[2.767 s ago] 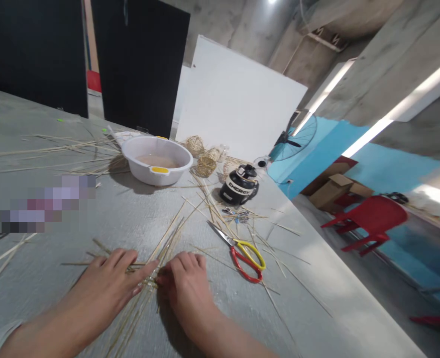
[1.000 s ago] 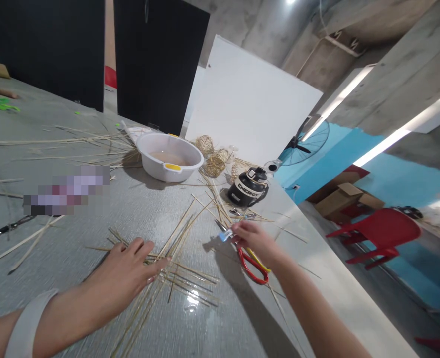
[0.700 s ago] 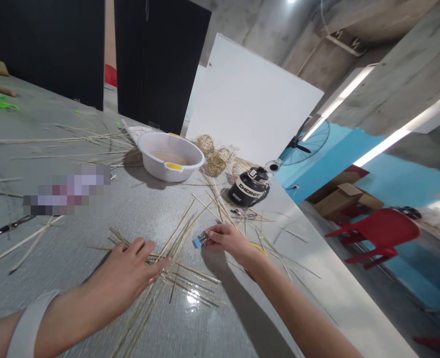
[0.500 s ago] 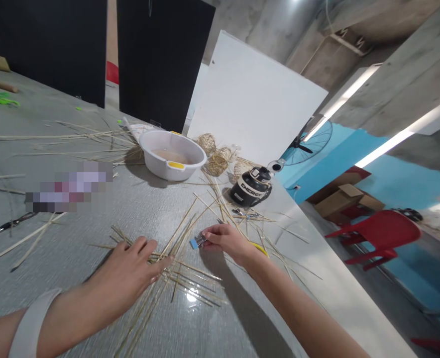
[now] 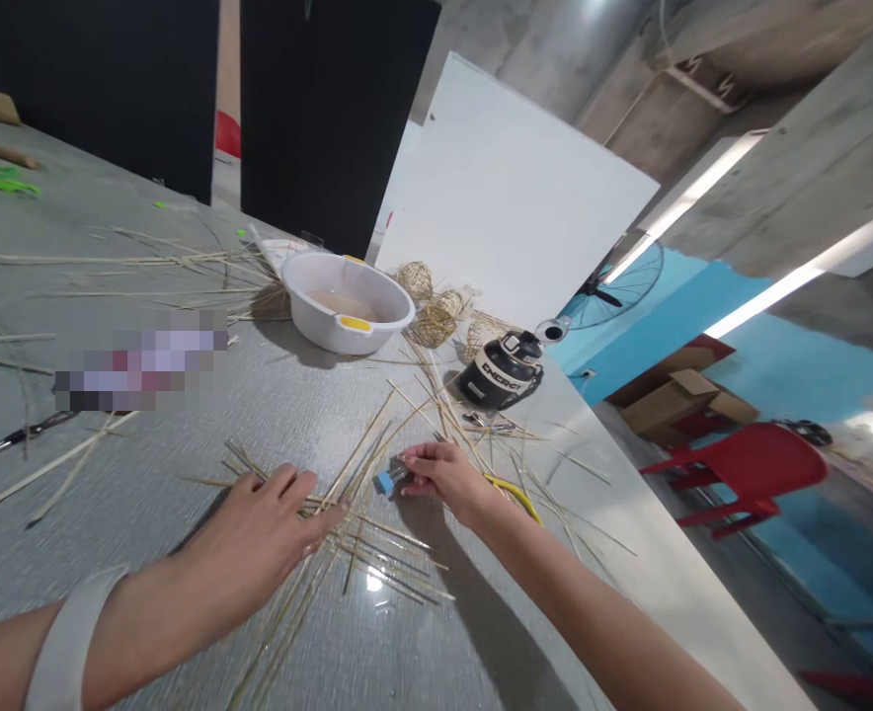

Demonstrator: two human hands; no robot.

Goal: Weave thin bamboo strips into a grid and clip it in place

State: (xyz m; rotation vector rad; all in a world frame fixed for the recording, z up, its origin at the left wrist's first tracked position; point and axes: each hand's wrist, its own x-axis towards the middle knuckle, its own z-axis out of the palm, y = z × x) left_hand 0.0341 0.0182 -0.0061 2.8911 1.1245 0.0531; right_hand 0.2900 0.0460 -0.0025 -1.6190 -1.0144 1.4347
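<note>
Several thin strips point(image 5: 399, 538) cross one another in a loose lattice on the grey table. My left hand point(image 5: 266, 523) lies spread over their left part, fingertips on the strips. To the right of the lattice, my right hand point(image 5: 440, 477) pinches a small metal clip with a blue end point(image 5: 386, 483) just above the tabletop. The clip is apart from the strips. A yellow curved handle point(image 5: 515, 491) shows beside my right wrist, partly covered by it.
Behind the hands stand a white basin point(image 5: 318, 321) with water, woven balls point(image 5: 433, 324) and a black bottle point(image 5: 497, 373). More strips point(image 5: 570, 509) lie at the right. A black-handled tool point(image 5: 7, 446) is at the left.
The view has shifted slightly. My left hand stays on the strips. In my right hand's fingers the clip has turned a little, and more of the yellow handle shows.
</note>
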